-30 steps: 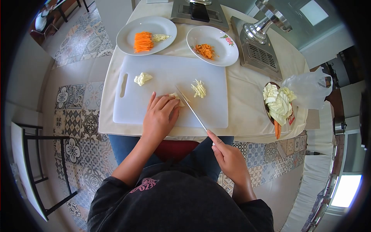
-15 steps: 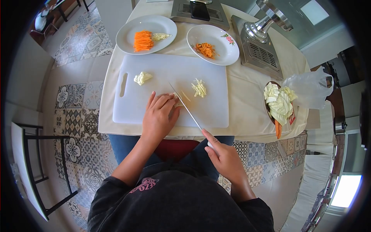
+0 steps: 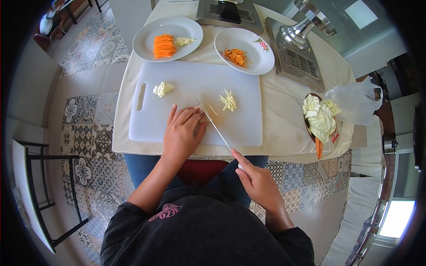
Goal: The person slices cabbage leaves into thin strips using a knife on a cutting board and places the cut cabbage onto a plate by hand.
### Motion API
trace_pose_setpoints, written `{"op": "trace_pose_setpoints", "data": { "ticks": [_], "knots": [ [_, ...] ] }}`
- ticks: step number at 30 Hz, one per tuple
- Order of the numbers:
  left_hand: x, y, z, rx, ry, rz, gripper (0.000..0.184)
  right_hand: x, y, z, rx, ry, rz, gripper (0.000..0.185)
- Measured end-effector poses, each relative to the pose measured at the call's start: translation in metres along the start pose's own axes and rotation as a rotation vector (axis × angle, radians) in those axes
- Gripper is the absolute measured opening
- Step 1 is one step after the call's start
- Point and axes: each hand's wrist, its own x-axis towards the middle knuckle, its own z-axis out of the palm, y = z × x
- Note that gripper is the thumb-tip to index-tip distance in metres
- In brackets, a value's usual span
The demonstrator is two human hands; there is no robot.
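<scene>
My right hand (image 3: pixel 258 179) is closed around the handle of a kitchen knife (image 3: pixel 217 129). Its blade slants up and left over the white cutting board (image 3: pixel 242 128), right beside the fingertips of my left hand (image 3: pixel 184 128). Those fingers are curled down on the board over a small pale piece of cabbage, mostly hidden beneath them. Just right of the blade lies a thin cabbage strip (image 3: pixel 213 109). Farther right is a little heap of shredded cabbage (image 3: pixel 228 101). A folded chunk of cabbage (image 3: pixel 163 89) sits at the board's upper left.
Behind the board, a plate (image 3: pixel 188 29) holds carrot and cabbage strips, and a flowered plate (image 3: pixel 259 64) holds carrot shreds. Metal stoves (image 3: pixel 301 66) stand at the back and right. Cabbage leaves (image 3: pixel 321 117), a carrot (image 3: pixel 319 148) and a plastic bag (image 3: pixel 355 102) are at the right edge.
</scene>
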Motion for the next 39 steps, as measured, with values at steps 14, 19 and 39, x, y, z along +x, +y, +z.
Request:
{"op": "trace_pose_setpoints", "data": {
  "ticks": [14, 19, 39],
  "knots": [
    [0.001, 0.0, -0.001, 0.002, -0.007, 0.009, 0.02, 0.0, -0.002, -0.001, 0.033, -0.041, 0.035, 0.055],
    [0.002, 0.001, -0.001, -0.03, 0.002, -0.007, 0.017, 0.001, -0.001, -0.002, -0.068, -0.012, -0.044, 0.056],
    [0.002, 0.002, -0.001, -0.004, -0.004, 0.005, 0.019, -0.017, -0.004, -0.008, -0.222, -0.069, -0.035, 0.067]
  ]
}}
